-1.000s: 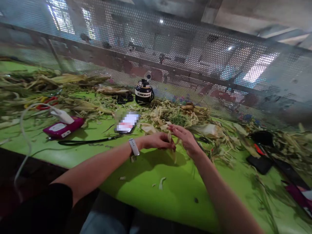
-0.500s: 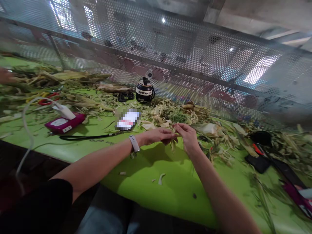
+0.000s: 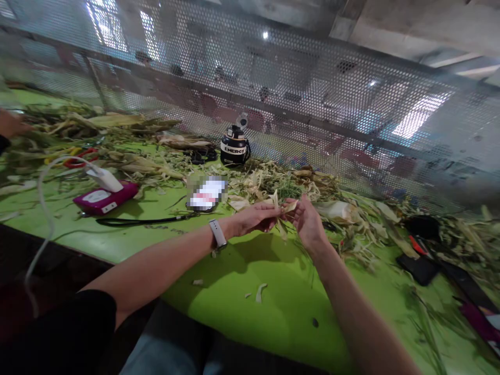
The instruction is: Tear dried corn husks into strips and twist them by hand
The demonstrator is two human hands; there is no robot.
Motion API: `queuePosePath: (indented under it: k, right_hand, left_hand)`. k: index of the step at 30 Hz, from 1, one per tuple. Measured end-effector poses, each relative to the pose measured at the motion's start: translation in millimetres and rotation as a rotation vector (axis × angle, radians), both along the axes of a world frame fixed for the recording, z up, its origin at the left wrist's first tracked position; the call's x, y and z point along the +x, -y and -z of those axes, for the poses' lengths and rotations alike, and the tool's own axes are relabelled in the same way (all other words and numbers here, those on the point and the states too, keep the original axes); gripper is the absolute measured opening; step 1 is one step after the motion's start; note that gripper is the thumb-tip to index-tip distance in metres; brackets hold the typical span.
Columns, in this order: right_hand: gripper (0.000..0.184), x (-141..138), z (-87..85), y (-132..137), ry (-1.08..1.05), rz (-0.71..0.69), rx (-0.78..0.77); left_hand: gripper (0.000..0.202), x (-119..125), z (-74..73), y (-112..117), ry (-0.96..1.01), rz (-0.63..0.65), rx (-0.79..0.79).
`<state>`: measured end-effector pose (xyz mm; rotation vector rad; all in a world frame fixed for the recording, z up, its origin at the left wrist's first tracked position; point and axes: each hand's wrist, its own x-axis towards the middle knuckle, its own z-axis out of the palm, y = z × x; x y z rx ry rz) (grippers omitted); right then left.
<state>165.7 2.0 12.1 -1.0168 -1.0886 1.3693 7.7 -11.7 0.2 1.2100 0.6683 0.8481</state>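
Note:
Strips of pale dry corn husk point(image 3: 282, 229) are pinched between the fingertips of my left hand point(image 3: 258, 217), with ends sticking out above and below them. My right hand point(image 3: 308, 221) meets it from the right, its fingers curled round another part of the husk. Both hands hover over the near part of the green table point(image 3: 242, 291). A heap of torn husk and green shreds point(image 3: 289, 188) lies just beyond them. Small husk scraps point(image 3: 261, 292) rest on the tabletop below.
A phone point(image 3: 207, 192) and a magenta power block point(image 3: 105, 198) with a white plug and cable are at left. Behind stands a black bottle point(image 3: 233, 147), lid up. A perforated metal screen point(image 3: 250, 78) borders the table. Another person's hand point(image 3: 13, 124) shows at far left.
My right hand has shifted slightly right and turned, its fingers opening a little from my left. More of the husk strip shows, with an end standing up between the hands.

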Motion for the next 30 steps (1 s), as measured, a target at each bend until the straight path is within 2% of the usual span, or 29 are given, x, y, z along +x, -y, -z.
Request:
queuePosePath:
  k: [3, 7, 16, 19, 22, 26, 28, 30]
  right_hand:
    - [0.031, -3.2, 2.3, 2.7, 0.014, -0.061, 0.072]
    - [0.030, -9.2, 6.9, 7.1, 0.047, -0.002, 0.145]
    - [0.034, -12.9, 7.9, 6.1, 0.024, 0.128, 0.063]
    - [0.036, -8.8, 7.7, 3.9, 0.065, 0.126, 0.085]
    - [0.037, -0.4, 3.0, 2.6, 0.185, 0.157, 0.198]
    - [0.040, 7.7, -5.3, 5.6, 0.497, 0.341, 0.395]
    - [0.046, 7.5, -5.9, 8.3, 0.673, 0.296, 0.405]
    - [0.048, 4.9, -3.5, 10.3, 0.772, 0.131, 0.384]
  left_hand:
    - [0.027, -0.6, 0.7, -1.8, 0.040, -0.012, -0.043]
    - [0.026, -2.7, -0.4, 0.7, -0.026, 0.044, 0.007]
    - [0.028, -0.4, -0.8, 2.9, -0.145, 0.044, 0.103]
    - [0.029, 2.0, 1.6, 2.2, -0.109, 0.013, 0.051]
    - [0.028, 2.6, 2.3, 1.2, -0.004, -0.044, -0.067]
    - [0.033, -0.4, 1.8, -1.8, 0.121, -0.094, -0.151]
    - [0.035, -1.8, 3.2, -3.7, 0.148, -0.112, -0.161]
    - [0.034, -2.0, 5.9, -5.6, 0.156, -0.132, -0.141]
